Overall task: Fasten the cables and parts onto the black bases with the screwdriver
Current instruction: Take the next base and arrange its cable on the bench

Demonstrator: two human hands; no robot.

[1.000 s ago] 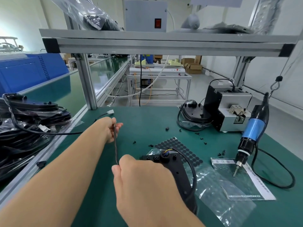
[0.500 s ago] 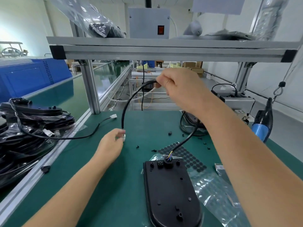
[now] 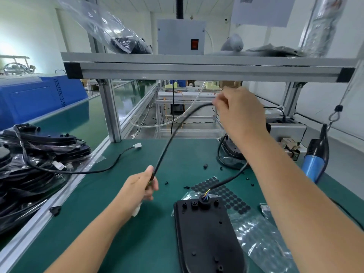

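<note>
Base (image 3: 208,233) lies nearest, black and flat on the green mat (image 3: 137,243), just to the right of the left hand's fingers and below them. Its cable (image 3: 169,138) leaves the grommet at the base's far end, where coloured wires show, passes behind the right forearm, rises to the right hand (image 3: 238,113), then arcs down to the left hand (image 3: 140,186).

The left hand's fingers are curled round the cable near its end, thumb up along it; a white connector (image 3: 136,210) pokes out beneath the palm. The right hand's fingers pinch the cable at the top of the loop, raised well above the mat.

The step looks like drawing the cable straight before seating it. Doing it well probably means keeping the pull gentle at the grommet so the thin wires are not strained, and letting the cable slide through the right fingertips rather than kink.

Beyond the left fingers small black clips (image 3: 205,166) lie scattered. Right of the right hand's fingers hangs the blue electric screwdriver (image 3: 315,160), untouched.
</note>
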